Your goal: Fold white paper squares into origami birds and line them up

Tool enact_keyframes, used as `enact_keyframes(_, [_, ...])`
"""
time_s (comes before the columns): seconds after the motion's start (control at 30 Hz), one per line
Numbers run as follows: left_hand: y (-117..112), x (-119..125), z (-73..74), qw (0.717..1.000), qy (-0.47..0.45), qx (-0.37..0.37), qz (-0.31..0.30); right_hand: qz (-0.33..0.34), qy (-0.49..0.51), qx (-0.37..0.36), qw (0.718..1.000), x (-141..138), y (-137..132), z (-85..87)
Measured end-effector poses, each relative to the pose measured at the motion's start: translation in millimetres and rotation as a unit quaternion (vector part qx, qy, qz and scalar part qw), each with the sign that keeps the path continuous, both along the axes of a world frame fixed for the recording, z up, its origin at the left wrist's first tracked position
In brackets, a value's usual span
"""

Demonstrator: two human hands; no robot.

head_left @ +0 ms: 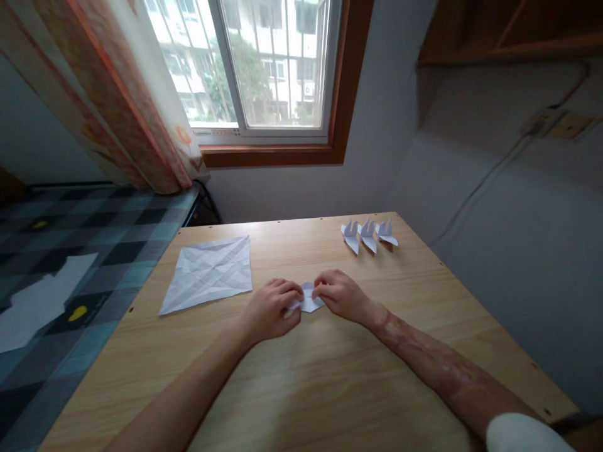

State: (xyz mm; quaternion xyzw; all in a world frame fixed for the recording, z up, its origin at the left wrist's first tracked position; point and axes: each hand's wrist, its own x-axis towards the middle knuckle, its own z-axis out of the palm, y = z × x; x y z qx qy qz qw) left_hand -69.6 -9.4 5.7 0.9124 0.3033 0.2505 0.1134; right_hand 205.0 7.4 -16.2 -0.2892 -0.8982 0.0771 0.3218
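Pinching the folded paper (308,304), left hand (271,311) and right hand (342,295) hide its shape.

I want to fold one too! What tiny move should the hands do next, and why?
Probably press the fold flat against the table. The left hand and right hand both pinch the small folded paper, which lies low on the wood, far flatter than the three folded pieces standing farther back.
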Motion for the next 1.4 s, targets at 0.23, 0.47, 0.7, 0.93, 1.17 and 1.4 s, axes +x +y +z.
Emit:
enact_keyframes(0.23, [5.3,-3.2,-0.6,1.000,-0.008,0.010,0.005,0.047,-0.018,-0.014,0.999,-1.5,-8.9,6.7])
enact_keyframes(0.47, [7.0,-1.9,-2.0,1.000,-0.020,0.010,0.010,0.015,0.006,-0.049,0.999,-3.4,-4.8,2.9])
enact_keyframes(0.7, [5.8,-3.7,-1.0,0.999,-0.011,0.013,-0.032,-0.012,0.024,-0.073,0.997,-2.4,-3.3,6.6])
enact_keyframes(0.93, [5.2,-3.8,-4.7,0.999,-0.006,0.037,-0.017,0.013,-0.004,-0.058,0.998,-3.4,-3.4,7.3])
enact_keyframes(1.17, [4.8,-4.8,-8.1,0.997,0.004,0.078,0.014,0.024,-0.027,0.006,0.999,-2.7,-4.2,4.2])
enact_keyframes(1.4, [7.5,-4.2,-7.1,0.999,-0.038,0.035,0.011,0.021,-0.041,0.043,0.998,-3.8,-5.7,8.0])
